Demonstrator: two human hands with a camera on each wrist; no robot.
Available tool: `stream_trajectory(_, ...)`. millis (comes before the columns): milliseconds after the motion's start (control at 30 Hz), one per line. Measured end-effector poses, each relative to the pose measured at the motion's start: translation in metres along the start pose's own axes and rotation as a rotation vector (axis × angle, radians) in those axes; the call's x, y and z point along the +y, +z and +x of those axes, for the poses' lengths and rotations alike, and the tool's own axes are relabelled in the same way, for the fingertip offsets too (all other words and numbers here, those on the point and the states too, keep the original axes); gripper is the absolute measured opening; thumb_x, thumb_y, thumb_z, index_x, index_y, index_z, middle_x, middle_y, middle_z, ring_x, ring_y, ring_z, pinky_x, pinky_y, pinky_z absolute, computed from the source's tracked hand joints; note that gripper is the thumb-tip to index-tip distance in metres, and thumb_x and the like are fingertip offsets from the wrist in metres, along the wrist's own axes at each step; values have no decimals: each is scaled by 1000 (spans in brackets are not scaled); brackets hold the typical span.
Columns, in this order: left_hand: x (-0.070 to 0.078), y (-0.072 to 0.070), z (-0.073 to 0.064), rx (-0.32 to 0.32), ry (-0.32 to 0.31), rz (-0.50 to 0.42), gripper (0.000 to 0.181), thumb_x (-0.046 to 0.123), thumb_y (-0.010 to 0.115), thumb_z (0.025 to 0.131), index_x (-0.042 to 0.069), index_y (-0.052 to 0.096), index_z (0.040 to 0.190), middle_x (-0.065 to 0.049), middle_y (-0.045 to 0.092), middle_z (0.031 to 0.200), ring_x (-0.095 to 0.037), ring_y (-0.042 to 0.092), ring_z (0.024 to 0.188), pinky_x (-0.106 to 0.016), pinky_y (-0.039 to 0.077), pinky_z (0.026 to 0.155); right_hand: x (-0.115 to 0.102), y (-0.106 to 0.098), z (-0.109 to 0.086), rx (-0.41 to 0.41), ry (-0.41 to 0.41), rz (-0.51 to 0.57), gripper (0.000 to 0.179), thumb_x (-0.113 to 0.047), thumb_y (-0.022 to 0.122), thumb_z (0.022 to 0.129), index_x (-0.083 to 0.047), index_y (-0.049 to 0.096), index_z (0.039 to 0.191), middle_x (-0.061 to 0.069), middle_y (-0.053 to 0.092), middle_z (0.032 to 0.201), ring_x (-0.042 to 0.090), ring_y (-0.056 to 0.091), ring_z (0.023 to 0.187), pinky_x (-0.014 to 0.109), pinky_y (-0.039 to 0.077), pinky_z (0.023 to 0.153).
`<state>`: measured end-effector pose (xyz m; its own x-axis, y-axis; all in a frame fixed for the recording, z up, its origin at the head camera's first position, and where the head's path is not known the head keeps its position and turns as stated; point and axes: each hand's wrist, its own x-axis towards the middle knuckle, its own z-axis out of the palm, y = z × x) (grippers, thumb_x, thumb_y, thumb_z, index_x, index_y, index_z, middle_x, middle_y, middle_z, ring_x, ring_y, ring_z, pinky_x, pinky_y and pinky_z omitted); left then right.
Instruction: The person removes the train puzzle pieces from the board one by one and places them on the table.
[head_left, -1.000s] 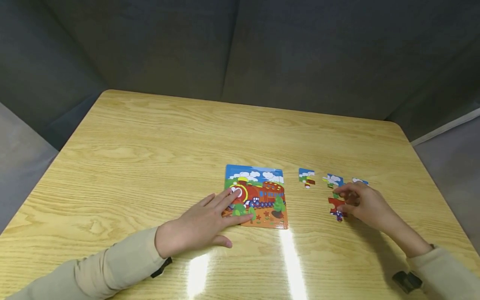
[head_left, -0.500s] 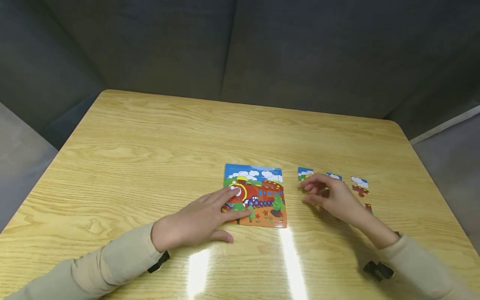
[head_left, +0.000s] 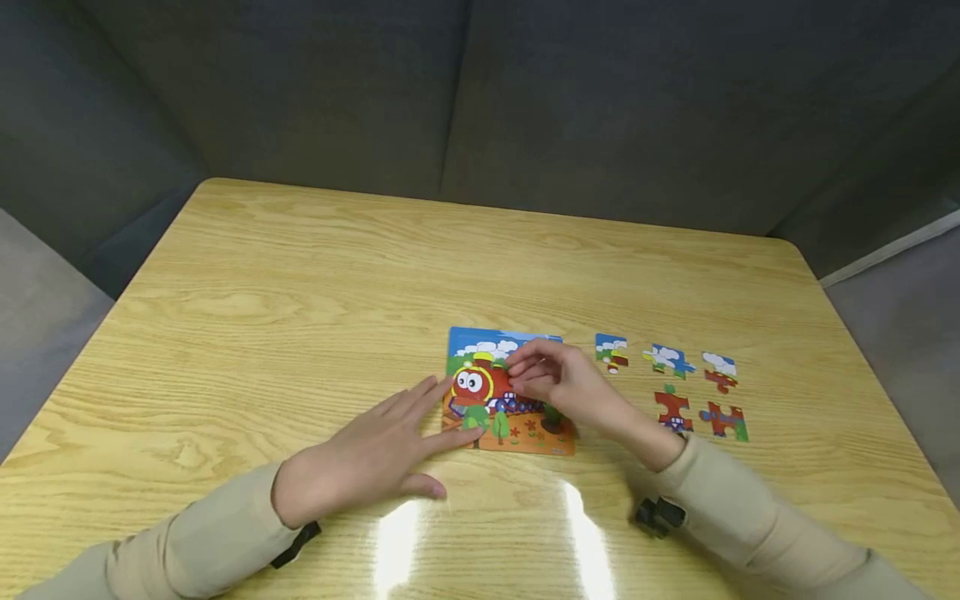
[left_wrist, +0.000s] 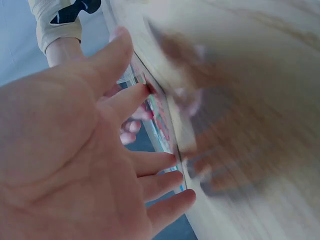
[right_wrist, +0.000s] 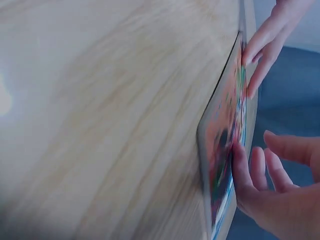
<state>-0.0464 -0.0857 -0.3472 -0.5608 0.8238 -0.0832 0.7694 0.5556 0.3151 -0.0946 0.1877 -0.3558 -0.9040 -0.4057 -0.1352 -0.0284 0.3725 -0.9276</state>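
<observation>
A square jigsaw puzzle with a red train, trees and clouds lies flat on the table. My left hand is at its left side, fingers straight and spread, with fingertips at the edge and lower left part. My right hand is over the puzzle's right half, covering part of the train. In the right wrist view that hand has loosely bent fingers, a gap before the thumb, and no piece visible between them. One digit touches the puzzle's surface. Loose jigsaw pieces lie to the right of the puzzle.
The loose pieces form two rows: a cloud-and-sky piece is at the upper right, a red-and-green piece below it. The wooden table reaches back to a dark grey curtain.
My right hand has moved left from the loose pieces to the puzzle, uncovering those pieces. The left hand has drawn back slightly left, revealing the train's eyes.
</observation>
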Motion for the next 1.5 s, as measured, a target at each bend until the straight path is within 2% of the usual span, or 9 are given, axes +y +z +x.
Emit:
stream_trajectory(333, 0, 2, 0, -9, 0, 27, 66, 52, 58, 91, 28, 43, 150, -28, 15, 158, -44, 23, 143, -56, 35, 107, -11, 18, 11, 64, 9, -24, 26, 14, 67, 84, 10, 62, 109, 24, 65, 104, 35, 69, 92, 29, 57, 75)
stream_trajectory(467, 0, 1, 1, -26, -7, 26, 67, 52, 59, 91, 28, 42, 151, -27, 13, 159, -44, 23, 142, -56, 36, 106, -12, 20, 14, 89, 20, -57, 36, 12, 72, 81, 7, 62, 115, 23, 64, 109, 32, 69, 89, 29, 57, 73)
stream_trajectory(600, 0, 1, 1, -37, -13, 29, 67, 52, 59, 90, 29, 42, 151, -27, 13, 159, -43, 23, 143, -56, 36, 106, -12, 22, 16, 89, -71, -164, 39, 9, 78, 77, 3, 66, 114, 18, 67, 106, 25, 68, 80, 28, 57, 68)
stream_trajectory(733, 1, 1, 2, -46, -19, 35, 67, 52, 59, 90, 30, 42, 151, -27, 14, 159, -42, 22, 143, -56, 36, 106, -11, 27, 16, 77, -168, -282, 25, 5, 78, 79, -2, 72, 103, 8, 71, 90, 15, 64, 67, 26, 53, 60)
stream_trajectory(867, 1, 1, 2, -50, -25, 38, 67, 52, 59, 90, 30, 42, 151, -26, 14, 159, -41, 22, 144, -56, 35, 107, -12, 30, 17, 85, -171, -316, 14, 2, 77, 81, -7, 75, 91, 0, 67, 76, 10, 57, 60, 23, 48, 53)
stream_trajectory(967, 1, 1, 2, -48, -26, 38, 67, 52, 60, 90, 30, 41, 151, -26, 14, 159, -42, 22, 144, -56, 35, 107, -12, 30, 17, 93, -176, -323, 11, 1, 77, 82, -8, 74, 86, -1, 65, 73, 11, 56, 59, 24, 47, 52)
stream_trajectory(1133, 1, 0, 1, -53, -27, 23, 68, 51, 60, 90, 30, 40, 151, -26, 11, 159, -43, 22, 143, -56, 35, 107, -15, 21, 14, 94, -170, -292, 10, 1, 75, 83, -7, 74, 88, 1, 68, 78, 17, 61, 64, 26, 50, 56)
stream_trajectory(1367, 2, 0, 1, -61, -37, 12, 69, 50, 60, 90, 30, 39, 152, -26, 10, 160, -43, 21, 143, -57, 34, 107, -24, -11, 4, 129, -62, -208, 12, 2, 72, 87, -1, 71, 99, 9, 69, 85, 32, 67, 75, 32, 56, 63)
stream_trajectory(1500, 2, 1, 2, -60, -37, 23, 69, 51, 60, 89, 31, 39, 152, -26, 11, 159, -43, 21, 143, -57, 34, 107, -28, -34, -6, 168, -8, -180, 17, 3, 71, 87, 4, 67, 103, 14, 67, 91, 24, 67, 79, 32, 56, 69)
